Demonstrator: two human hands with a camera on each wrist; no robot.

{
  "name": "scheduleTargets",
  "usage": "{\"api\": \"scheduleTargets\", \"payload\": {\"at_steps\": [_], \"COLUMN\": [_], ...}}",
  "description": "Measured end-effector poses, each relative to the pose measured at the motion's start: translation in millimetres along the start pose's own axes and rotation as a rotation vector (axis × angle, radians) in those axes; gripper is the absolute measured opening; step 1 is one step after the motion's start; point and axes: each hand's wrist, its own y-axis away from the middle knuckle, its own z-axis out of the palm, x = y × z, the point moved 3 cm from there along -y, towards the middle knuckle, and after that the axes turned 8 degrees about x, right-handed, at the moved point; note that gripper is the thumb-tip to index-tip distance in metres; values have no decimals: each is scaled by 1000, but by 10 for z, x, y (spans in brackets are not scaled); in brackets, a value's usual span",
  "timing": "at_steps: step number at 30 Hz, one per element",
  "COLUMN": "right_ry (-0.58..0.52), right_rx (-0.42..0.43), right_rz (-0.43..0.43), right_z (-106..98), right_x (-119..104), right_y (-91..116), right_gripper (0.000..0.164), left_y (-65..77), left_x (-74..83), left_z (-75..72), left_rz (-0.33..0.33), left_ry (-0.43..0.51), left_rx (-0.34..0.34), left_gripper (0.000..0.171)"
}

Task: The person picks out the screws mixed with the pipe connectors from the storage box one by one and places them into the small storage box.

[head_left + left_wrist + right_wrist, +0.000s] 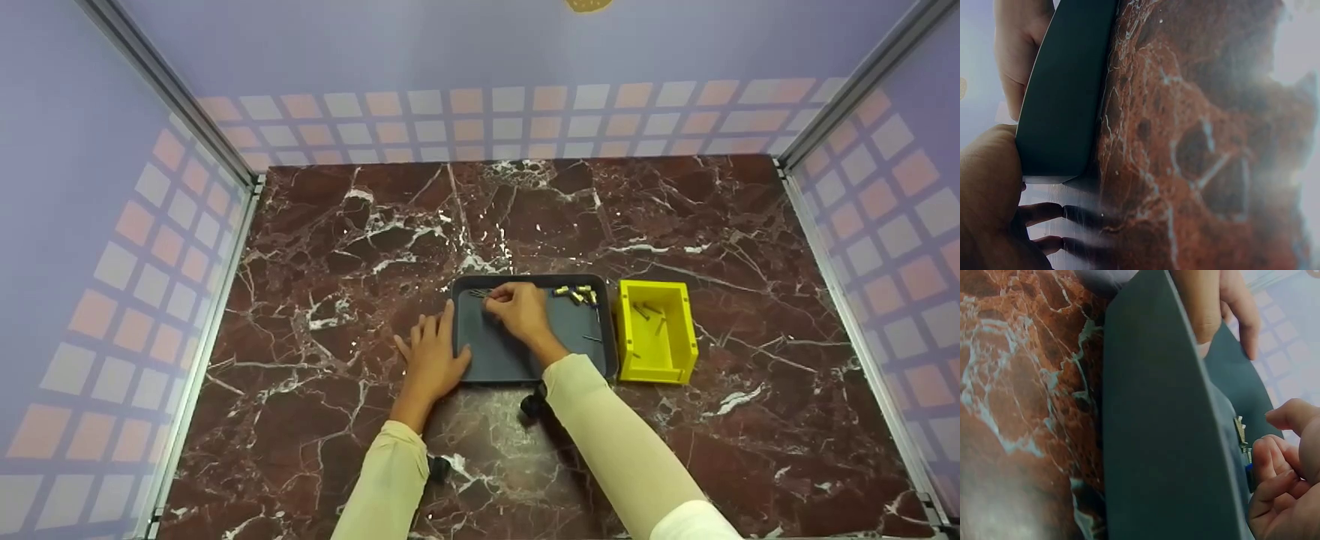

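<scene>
A dark grey rectangular tray lies on the marbled table. My left hand rests against its left edge, fingers extended and thumb at the rim. My right hand reaches over the tray with curled fingers, its fingertips beside some thin metal pins at the far left corner. Whether anything sits between those fingertips cannot be made out. Several small brass-coloured fittings with dark blue parts lie at the tray's far right. Another thin metal pin lies near the right side.
Just right of the tray stands a yellow open bin with several metal screws or bolts inside. Patterned lilac panels enclose the table at the back and both sides.
</scene>
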Motion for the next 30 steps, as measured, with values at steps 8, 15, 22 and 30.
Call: {"api": "scheduleTargets", "payload": {"at_steps": [8, 15, 22, 30], "right_ry": [76, 149, 177, 192], "right_rx": [24, 30, 13, 35], "right_rz": [-13, -15, 25, 23], "right_z": [59, 103, 150, 164], "right_x": [6, 2, -6, -22], "right_y": [-28, -61, -62, -58], "right_gripper": [14, 14, 15, 14], "left_y": [-8, 2, 11, 13], "left_x": [14, 8, 18, 7], "left_z": [-11, -14, -29, -25], "left_rz": [1, 10, 10, 0], "left_ry": [-6, -7, -14, -8], "left_rx": [-2, 5, 1, 7], "left_gripper": [82, 82, 81, 81]}}
